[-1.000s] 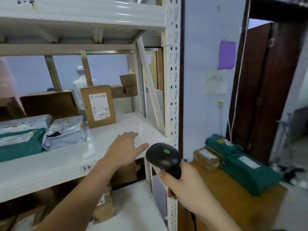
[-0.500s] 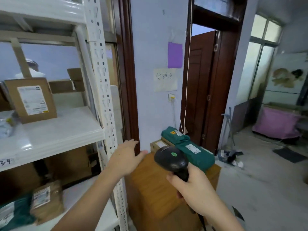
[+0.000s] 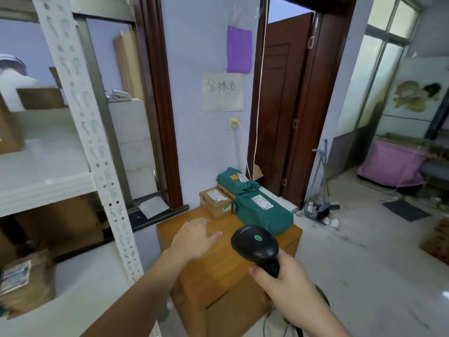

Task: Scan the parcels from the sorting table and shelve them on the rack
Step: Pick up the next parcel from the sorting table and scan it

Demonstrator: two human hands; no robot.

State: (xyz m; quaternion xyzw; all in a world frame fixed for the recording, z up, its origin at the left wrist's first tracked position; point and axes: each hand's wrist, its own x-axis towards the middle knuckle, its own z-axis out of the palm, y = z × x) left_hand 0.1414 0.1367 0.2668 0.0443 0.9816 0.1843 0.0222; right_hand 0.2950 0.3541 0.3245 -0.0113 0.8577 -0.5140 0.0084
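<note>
Head view: parcels (image 3: 257, 203) lie ahead-right across the bench (image 3: 218, 261), long axis running away; my empty, spread left hand (image 3: 194, 239) is nearer, right hand (image 3: 286, 285) clamps the scanner (image 3: 255, 243).

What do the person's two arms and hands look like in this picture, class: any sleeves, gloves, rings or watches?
Both forearms are bare as far as the frame shows: no sleeves reach the wrists. The left hand and the right hand wear no gloves, and no ring, watch or bracelet shows on the visible sides. No markings can be made out.
</note>
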